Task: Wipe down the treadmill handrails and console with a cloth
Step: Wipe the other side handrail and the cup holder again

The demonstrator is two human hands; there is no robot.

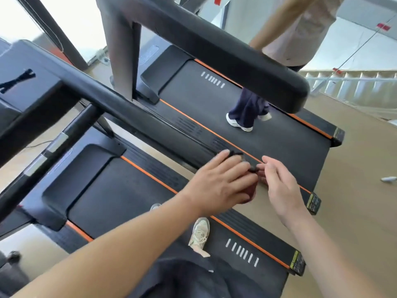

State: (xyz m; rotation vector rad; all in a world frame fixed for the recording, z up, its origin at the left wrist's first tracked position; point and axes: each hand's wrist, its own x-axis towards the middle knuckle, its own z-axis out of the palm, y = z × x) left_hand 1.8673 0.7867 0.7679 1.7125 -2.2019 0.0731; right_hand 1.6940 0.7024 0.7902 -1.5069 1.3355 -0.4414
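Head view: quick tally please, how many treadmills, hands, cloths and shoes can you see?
Treadmills: 2, near and far
Hands: 2, left hand and right hand
Cloths: 1, a dark cloth under the left hand
Shoes: 3, one pale, two white
Total: 8

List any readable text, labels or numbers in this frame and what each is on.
No text here can be read.
Console: dark logo marks, blurred and cut off.
Yellow warning labels on the near deck corner and far deck corner: print too small.
Red signs in the background: blurred.
White belt dashes: stripes, not characters.
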